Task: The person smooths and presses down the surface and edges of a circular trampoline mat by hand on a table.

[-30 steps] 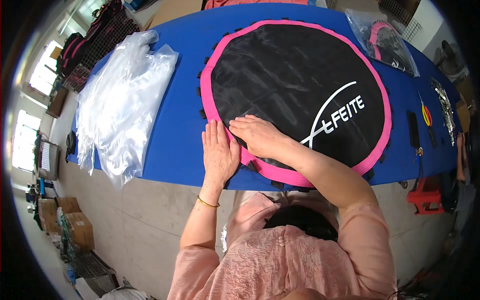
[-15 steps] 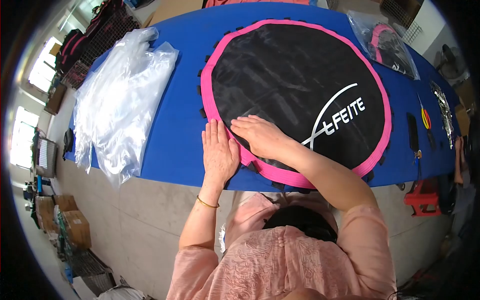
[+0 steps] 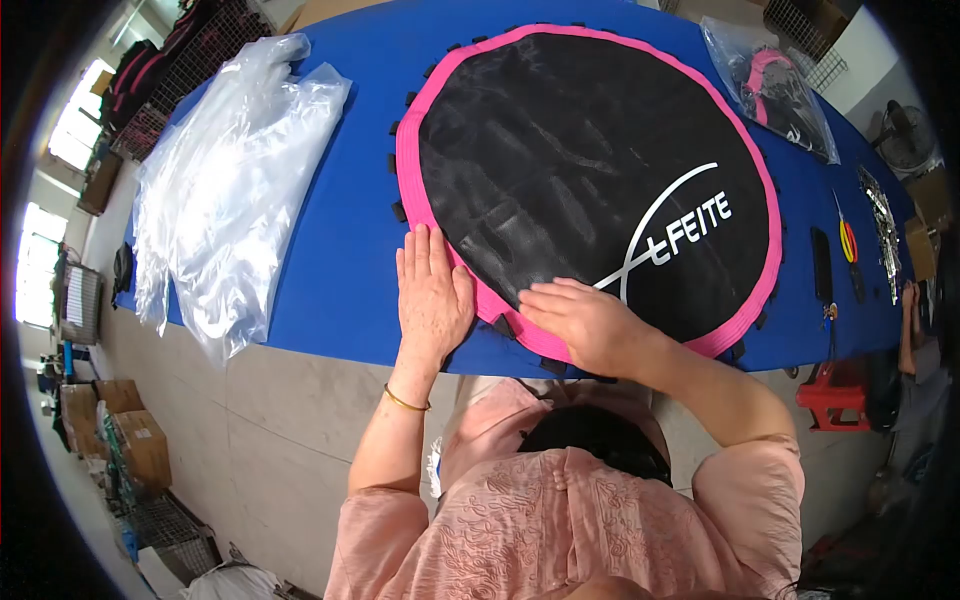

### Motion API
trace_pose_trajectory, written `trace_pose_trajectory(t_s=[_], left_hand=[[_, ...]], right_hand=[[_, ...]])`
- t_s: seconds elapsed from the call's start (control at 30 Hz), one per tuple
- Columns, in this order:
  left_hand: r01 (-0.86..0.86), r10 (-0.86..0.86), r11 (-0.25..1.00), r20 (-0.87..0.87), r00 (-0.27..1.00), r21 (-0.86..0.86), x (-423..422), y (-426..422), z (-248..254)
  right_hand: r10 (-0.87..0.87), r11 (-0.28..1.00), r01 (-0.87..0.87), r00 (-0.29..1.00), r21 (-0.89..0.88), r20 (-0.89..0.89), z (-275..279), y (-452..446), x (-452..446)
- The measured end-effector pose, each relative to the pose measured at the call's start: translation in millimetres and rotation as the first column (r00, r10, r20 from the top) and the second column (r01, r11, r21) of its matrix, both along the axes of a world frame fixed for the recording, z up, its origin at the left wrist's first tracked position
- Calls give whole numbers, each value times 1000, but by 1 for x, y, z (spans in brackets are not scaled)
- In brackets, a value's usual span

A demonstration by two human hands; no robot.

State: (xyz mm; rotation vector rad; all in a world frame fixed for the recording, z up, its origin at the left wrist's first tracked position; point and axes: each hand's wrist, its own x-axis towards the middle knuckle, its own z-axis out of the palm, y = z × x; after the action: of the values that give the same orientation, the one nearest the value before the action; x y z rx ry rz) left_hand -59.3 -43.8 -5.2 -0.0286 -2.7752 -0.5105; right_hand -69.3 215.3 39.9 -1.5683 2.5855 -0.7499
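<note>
A round black mat (image 3: 600, 150), faintly creased, lies flat inside a ribbed pink band (image 3: 411, 170), near crinkled clear plastic bags (image 3: 240, 200). The right hand (image 3: 590, 325) has slid toward its near edge, farther from the left hand (image 3: 432, 300), which stays on the band; both rest open and apart. The blue desk (image 3: 340, 300) stands above a grey floor (image 3: 280, 430), cardboard boxes (image 3: 143, 450) off left.

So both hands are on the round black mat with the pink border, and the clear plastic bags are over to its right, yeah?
Not quite: the head view shows the clear plastic bags left of the mat. Both hands are on it.
</note>
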Motion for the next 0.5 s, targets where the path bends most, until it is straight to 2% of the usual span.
trace_pose_trajectory(t_s=[0.07,0.2,0.27,0.37,0.5], left_hand=[[5,-5,1000,4,1000,-9,0,1,3],[34,-34,999,8,999,-24,3,1,8],[43,-43,998,4,999,-42,2,-2,3],[55,-55,998,2,999,-37,2,-2,4],[48,-47,998,6,999,-38,1,-1,5]], right_hand=[[-68,998,69,997,0,-30,12,5,17],[-97,995,96,995,-15,-21,2,6,18],[-24,999,22,999,-29,-45,-7,1,8],[-11,999,11,1000,40,-13,-4,-14,-2],[-36,999,35,999,27,21,-12,-20,-7]])
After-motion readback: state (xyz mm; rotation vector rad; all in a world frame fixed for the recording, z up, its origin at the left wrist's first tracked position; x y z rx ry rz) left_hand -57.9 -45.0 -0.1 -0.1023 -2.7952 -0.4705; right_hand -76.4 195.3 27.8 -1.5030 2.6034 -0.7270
